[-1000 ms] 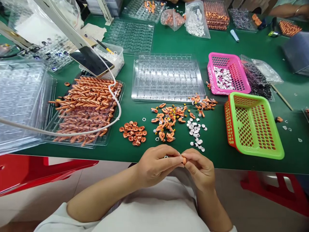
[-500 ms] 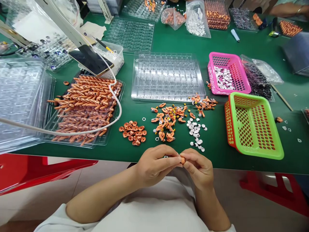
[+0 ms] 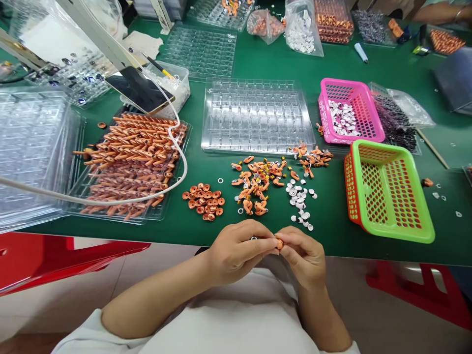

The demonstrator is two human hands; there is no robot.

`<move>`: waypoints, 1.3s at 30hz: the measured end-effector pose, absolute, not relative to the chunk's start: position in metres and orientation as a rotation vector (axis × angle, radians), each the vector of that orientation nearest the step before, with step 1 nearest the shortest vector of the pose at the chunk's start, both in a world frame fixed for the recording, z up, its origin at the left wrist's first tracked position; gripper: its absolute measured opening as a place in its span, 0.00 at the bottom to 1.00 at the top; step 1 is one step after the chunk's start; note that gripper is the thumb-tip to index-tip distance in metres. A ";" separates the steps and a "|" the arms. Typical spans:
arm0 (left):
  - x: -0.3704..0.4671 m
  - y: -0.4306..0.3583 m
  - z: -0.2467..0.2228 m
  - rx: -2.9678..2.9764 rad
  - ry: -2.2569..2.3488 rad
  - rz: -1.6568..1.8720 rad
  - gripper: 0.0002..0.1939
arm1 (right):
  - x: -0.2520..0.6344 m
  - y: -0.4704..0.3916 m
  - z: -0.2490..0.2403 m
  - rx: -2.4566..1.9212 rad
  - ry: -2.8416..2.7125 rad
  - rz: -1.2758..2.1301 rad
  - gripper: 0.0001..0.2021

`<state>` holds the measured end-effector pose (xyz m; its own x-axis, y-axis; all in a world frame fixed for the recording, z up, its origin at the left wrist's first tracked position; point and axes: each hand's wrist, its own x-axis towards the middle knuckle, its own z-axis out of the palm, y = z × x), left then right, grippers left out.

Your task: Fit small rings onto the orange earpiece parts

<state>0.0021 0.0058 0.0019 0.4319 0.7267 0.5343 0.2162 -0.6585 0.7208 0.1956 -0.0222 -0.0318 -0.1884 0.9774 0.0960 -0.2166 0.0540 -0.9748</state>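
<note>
Between the fingertips of both hands is a small orange-brown part [image 3: 280,244], mostly covered, so its full shape cannot be made out. My left hand [image 3: 241,251] pinches it from the left, and my right hand [image 3: 304,255] grips it from the right with thumb and fingers. Both are just over the table's front edge. Beyond them lie a pile of copper-coloured round cups [image 3: 203,200], a heap of curved orange pieces [image 3: 258,184] with yellow and white bits, and scattered small white discs [image 3: 299,199].
A clear plastic tray [image 3: 258,115] lies mid-table. Right of it stand a pink basket [image 3: 374,132] and a green basket [image 3: 396,235] nested in a red one. At left, orange sticks [image 3: 136,152] fill a tray under a white cable [image 3: 182,162]. A phone [image 3: 138,91] leans nearby.
The view has shifted very slightly. Both hands keep the same pinch on the small orange-brown part, with hardly any movement.
</note>
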 end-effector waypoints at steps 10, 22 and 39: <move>0.003 0.004 0.001 2.117 0.837 1.189 0.10 | 0.198 -0.020 -0.028 -0.919 -1.326 1.322 0.14; 0.004 -0.002 -0.003 2.081 0.893 1.258 0.11 | 0.196 -0.020 -0.028 -0.916 -1.328 1.351 0.15; 0.002 0.001 0.000 2.081 0.855 1.180 0.08 | 0.199 -0.018 -0.027 -0.905 -1.361 1.343 0.14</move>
